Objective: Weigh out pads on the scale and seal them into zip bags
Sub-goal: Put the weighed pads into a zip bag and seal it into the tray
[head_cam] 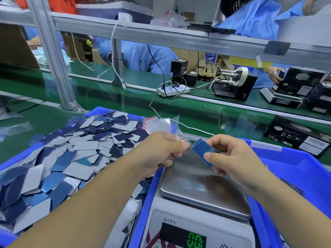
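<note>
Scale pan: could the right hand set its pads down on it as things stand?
Probably yes. The right hand holds the pads just above the scale pan, which is bare, with nothing between them.

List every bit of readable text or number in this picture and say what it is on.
"电子天平": printed on the scale front panel, above its display.
"00": green digits on the scale display; cut off at the frame's lower edge, so the full reading cannot be told.
Red logo at the scale's lower edge: cut off, unreadable.
Labels on the black boxes at right: too small and blurred.
Red print on the zip bag: blurred.
</note>
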The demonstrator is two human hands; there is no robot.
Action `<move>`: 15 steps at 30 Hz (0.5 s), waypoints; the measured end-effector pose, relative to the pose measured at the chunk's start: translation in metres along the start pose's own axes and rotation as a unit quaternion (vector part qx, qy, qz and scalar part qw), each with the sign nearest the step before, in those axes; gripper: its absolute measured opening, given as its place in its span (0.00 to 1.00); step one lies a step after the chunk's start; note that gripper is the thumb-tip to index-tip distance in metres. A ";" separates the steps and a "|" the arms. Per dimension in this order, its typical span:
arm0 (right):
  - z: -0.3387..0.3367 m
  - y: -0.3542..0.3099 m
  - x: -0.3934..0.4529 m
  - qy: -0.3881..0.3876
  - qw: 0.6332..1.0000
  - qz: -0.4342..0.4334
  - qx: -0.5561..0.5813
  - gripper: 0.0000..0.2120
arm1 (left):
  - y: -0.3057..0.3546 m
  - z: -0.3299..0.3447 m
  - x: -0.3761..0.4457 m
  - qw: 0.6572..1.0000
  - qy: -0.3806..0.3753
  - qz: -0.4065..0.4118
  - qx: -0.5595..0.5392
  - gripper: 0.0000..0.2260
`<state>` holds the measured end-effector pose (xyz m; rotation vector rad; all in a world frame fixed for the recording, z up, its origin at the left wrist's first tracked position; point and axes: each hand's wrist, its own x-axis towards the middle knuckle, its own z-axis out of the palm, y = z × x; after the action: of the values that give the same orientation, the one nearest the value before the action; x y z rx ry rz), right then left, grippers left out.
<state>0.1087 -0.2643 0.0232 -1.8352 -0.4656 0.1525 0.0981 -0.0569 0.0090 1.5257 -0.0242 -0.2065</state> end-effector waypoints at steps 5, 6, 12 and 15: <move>0.002 0.001 0.000 -0.020 0.999 -0.003 0.036 0.06 | 0.001 0.000 0.004 0.997 0.076 0.011 -0.004 0.15; 0.002 0.001 0.000 -0.024 0.999 -0.003 0.047 0.06 | -0.001 0.000 0.005 0.997 0.079 0.008 -0.015 0.16; 0.005 0.001 -0.002 -0.026 0.996 -0.010 0.087 0.07 | 0.002 0.004 0.000 0.997 0.033 0.023 -0.064 0.12; 0.006 0.001 -0.002 -0.027 0.994 -0.011 0.105 0.06 | 0.002 0.006 -0.001 0.998 0.015 0.033 -0.059 0.13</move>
<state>0.1047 -0.2602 0.0205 -1.6230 -0.4879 0.2286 0.0961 -0.0626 0.0115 1.4075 -0.0373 -0.1296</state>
